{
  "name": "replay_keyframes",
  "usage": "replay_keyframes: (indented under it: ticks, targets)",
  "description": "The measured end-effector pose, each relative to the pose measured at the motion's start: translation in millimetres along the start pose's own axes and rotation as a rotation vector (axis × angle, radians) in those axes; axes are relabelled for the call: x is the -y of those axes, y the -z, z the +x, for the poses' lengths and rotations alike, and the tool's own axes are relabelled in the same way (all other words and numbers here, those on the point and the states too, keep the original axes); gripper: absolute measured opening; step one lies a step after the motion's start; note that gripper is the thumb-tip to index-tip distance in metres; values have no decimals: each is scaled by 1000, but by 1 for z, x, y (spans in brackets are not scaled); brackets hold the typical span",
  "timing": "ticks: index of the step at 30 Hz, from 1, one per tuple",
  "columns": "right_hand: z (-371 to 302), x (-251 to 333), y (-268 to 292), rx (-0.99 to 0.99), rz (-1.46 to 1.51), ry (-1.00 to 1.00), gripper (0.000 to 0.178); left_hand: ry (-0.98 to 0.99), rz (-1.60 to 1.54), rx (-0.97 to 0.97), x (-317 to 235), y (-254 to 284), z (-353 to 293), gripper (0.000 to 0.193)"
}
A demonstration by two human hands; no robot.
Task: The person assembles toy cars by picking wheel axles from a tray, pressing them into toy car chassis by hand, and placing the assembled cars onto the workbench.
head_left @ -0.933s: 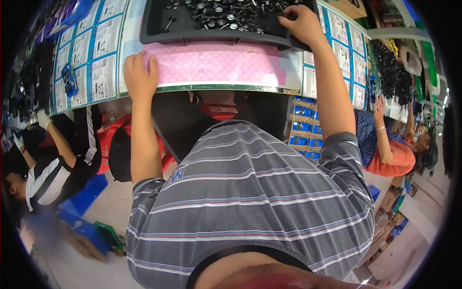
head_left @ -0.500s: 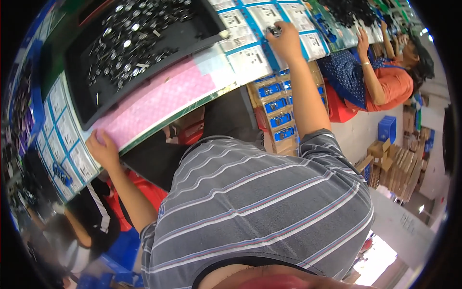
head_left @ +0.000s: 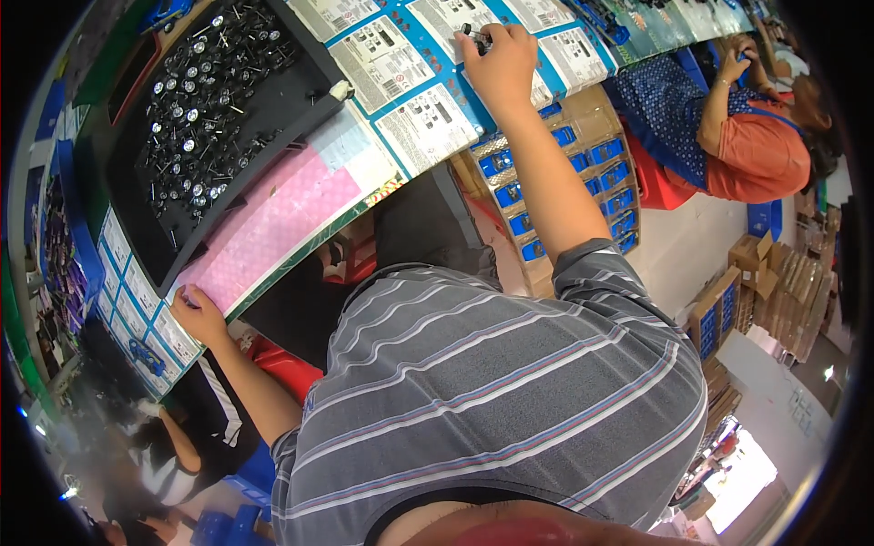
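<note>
My right hand (head_left: 503, 75) is over the printed sheets at the far side of the table, fingers closed round small black wheel-like parts (head_left: 473, 38) with a bit of bright metal. My left hand (head_left: 200, 315) rests by the table's near left edge, next to the pink mat (head_left: 273, 223). Its fingers are curled in, and whatever they hold is too small to make out. Between the hands, a large black tray (head_left: 238, 205) carries a heap of small black parts (head_left: 196, 114) with shiny round faces and thin metal pins.
White printed sheets with blue borders (head_left: 428, 127) cover the table right of the tray. A carton of blue pieces (head_left: 519, 191) stands below the table's edge. At right a co-worker in an orange top (head_left: 756, 155) sits; another person (head_left: 168, 464) is at lower left.
The view has shifted, so the tray sits further left. My right hand remains over the sheets with the small parts; my left hand's fingers have curled in more.
</note>
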State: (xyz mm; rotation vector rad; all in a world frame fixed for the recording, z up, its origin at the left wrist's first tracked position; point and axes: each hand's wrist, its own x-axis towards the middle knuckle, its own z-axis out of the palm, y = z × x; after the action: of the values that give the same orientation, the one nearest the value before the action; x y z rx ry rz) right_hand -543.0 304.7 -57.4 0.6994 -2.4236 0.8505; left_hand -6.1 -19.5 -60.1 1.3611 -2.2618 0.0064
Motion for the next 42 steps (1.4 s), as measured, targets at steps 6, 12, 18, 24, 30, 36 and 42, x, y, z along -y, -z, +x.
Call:
replay_keyframes:
  ticks: [6, 12, 18, 24, 30, 36, 42]
  targets:
    - [-3, 0, 4, 47, 4, 31, 35, -41, 34, -43, 6, -2, -1, 33]
    - [-1, 10, 6, 52, -58, 7, 38, -29, 36, -27, 0, 0, 2, 33]
    - [2, -10, 17, 73, 244, 82, 44, 25, 25, -8, 3, 0, -1, 32]
    - [68, -94, 67, -66, 119, -2, 62, 25, 3, -5, 0, 0, 0, 31]
    - [131, -134, 75, 40, -45, -177, 61, 44, 12, -12, 0, -1, 0, 31]
    - [137, -148, 78, -94, -365, 77, 52, 36, 11, -28, -2, 1, -1, 30]
    - [118, -180, 97, -21, -291, 117, 68, 31, 11, -27, 2, 0, -3, 30]
